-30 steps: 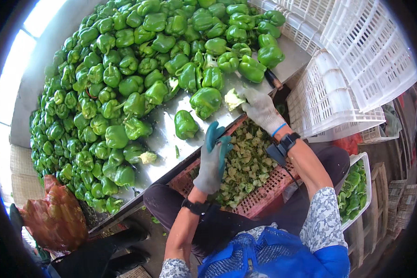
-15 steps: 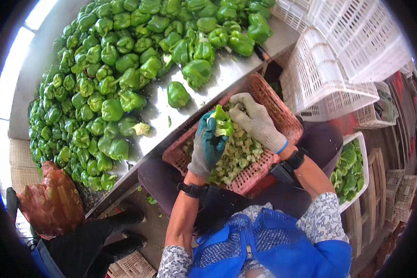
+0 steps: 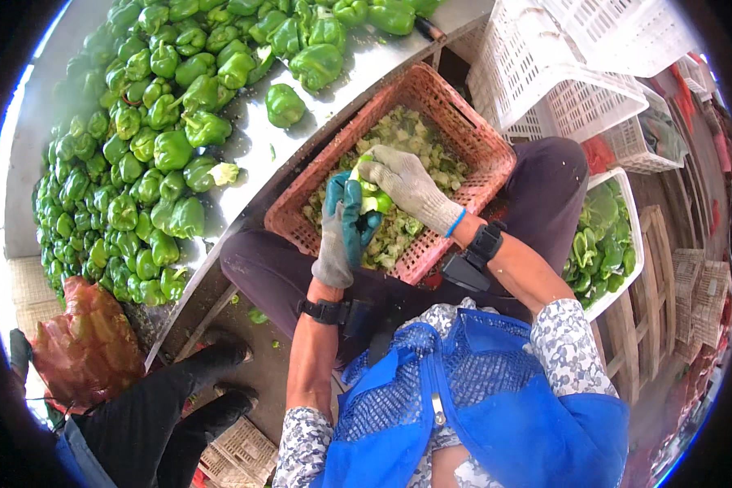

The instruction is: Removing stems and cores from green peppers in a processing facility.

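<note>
My left hand (image 3: 342, 232), in a grey glove with a teal-coated palm and fingers, grips a green bell pepper (image 3: 374, 200), which looks cut or torn open with pale flesh showing. My right hand (image 3: 408, 185), in a pale knit glove, is closed on the pepper's upper end, its fingertips partly hidden. Both hands are above a pinkish-red plastic crate (image 3: 481, 167) that stands at my lap. Pale green pepper cores and scraps (image 3: 431, 138) lie in it. One whole bell pepper (image 3: 285, 106) sits apart on the metal table (image 3: 256, 167) beyond my left hand.
A big pile of bell peppers (image 3: 138, 171) covers the table's left side. White crates (image 3: 545, 81) stack at the far right; a white crate of green peppers (image 3: 600, 244) stands by my right knee. At left are a reddish sack (image 3: 85, 346) and another person's dark-trousered legs (image 3: 167, 415).
My right hand has come down onto the pepper, and the left hand has turned more upright around it. The whole view has shifted, so the table and pile appear farther up and left.
</note>
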`<state>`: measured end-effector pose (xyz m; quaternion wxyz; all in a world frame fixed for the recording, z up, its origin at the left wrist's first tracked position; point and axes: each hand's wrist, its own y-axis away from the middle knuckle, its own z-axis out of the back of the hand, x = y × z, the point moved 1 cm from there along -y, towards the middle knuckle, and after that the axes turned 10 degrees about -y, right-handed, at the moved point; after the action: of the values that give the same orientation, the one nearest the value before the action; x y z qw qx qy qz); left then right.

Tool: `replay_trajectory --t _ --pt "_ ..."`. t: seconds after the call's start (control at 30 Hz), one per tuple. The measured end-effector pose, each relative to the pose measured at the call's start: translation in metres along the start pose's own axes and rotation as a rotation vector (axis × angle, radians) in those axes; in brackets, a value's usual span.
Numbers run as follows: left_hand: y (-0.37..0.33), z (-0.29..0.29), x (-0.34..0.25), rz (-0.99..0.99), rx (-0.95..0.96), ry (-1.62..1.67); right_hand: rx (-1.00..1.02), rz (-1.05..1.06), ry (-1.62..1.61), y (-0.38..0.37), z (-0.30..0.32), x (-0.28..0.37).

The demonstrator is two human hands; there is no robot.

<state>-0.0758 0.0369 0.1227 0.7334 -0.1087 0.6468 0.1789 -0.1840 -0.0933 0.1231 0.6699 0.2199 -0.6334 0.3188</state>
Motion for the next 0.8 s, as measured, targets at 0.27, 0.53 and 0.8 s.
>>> replay_trajectory --t 0.27,0.53,0.8 --pt "0.002 -0.017 -0.015 0.159 0.051 0.360 -0.101 -0.436 -0.507 -0.009 -0.001 -0.022" --pt "-0.005 -0.018 -0.015 0.180 0.018 0.455 -0.260 -0.485 -0.981 0.012 0.021 -0.035" --pt "-0.013 -0.018 -0.012 0.075 -0.017 0.296 -0.212 -0.483 -0.394 0.035 0.003 0.003"
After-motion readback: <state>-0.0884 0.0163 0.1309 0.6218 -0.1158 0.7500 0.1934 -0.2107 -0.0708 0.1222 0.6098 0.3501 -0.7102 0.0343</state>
